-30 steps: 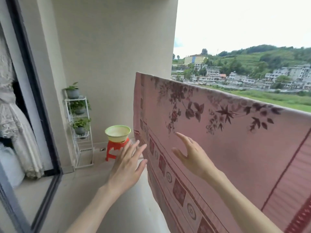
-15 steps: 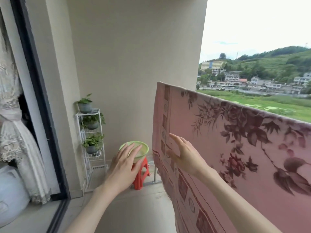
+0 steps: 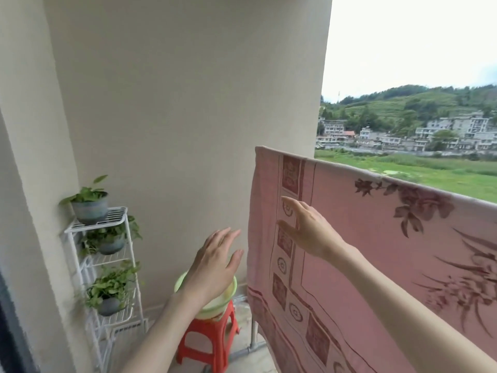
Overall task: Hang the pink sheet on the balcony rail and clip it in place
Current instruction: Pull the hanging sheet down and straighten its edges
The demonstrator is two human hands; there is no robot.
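The pink sheet (image 3: 376,251), printed with dark red flowers and a patterned border, hangs draped over the balcony rail from centre to the right edge. Its top fold follows the rail, which is hidden under the cloth. My right hand (image 3: 309,228) is raised in front of the sheet's left border with fingers straight, holding nothing; whether it touches the cloth I cannot tell. My left hand (image 3: 212,262) hovers open in the air just left of the sheet's hanging edge, above a green basin (image 3: 228,302). No clips are visible.
The green basin sits on a red plastic stool (image 3: 209,343) by the beige end wall (image 3: 188,103). A white wire rack (image 3: 107,265) with three potted plants stands in the left corner. A grey metal post (image 3: 252,332) rises near the sheet's lower left.
The view has swung left and closer to the end wall. Both hands stay open and have moved toward the sheet's left end; the stool and basin now lie below my left hand.
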